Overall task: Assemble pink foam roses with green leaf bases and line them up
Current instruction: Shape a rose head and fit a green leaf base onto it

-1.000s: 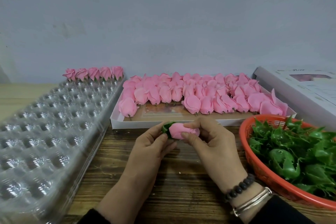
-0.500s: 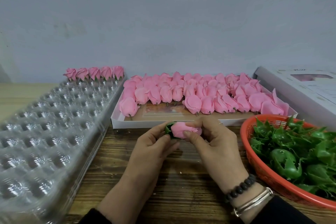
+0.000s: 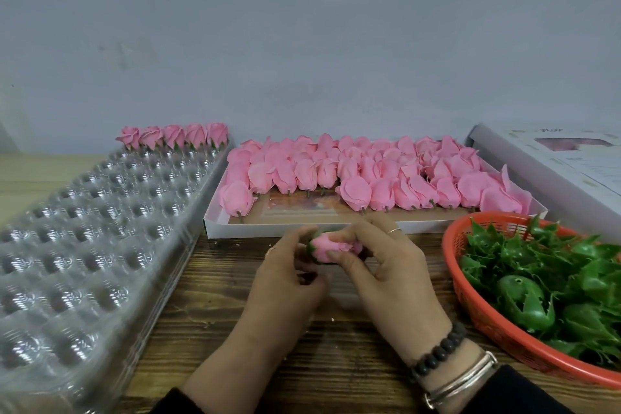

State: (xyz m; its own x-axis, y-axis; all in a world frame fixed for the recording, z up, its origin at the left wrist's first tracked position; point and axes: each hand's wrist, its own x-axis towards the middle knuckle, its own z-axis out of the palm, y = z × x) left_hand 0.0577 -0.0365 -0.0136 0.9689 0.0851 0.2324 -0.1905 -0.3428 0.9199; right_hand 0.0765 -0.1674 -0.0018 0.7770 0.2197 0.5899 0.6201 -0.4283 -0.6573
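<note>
Both my hands hold one pink foam rose (image 3: 327, 247) over the wooden table, just in front of the white box. My left hand (image 3: 289, 276) grips its left end, where a green leaf base (image 3: 311, 247) shows as a thin rim. My right hand (image 3: 389, 265) pinches the petal end with thumb and fingers. Several bare pink roses (image 3: 366, 175) lie in the white box (image 3: 215, 228). Several finished roses (image 3: 174, 136) stand in a row at the far end of the clear plastic tray (image 3: 84, 245). Green leaf bases (image 3: 544, 279) fill the orange basket (image 3: 470, 309).
A white lidded carton (image 3: 554, 171) lies at the far right behind the basket. A grey wall closes off the back of the table. Bare wooden tabletop (image 3: 235, 296) shows between the tray, the box and the basket.
The rose has sunk deeper between my fingers, with less of the green base showing. Both hands have stayed in about the same place.
</note>
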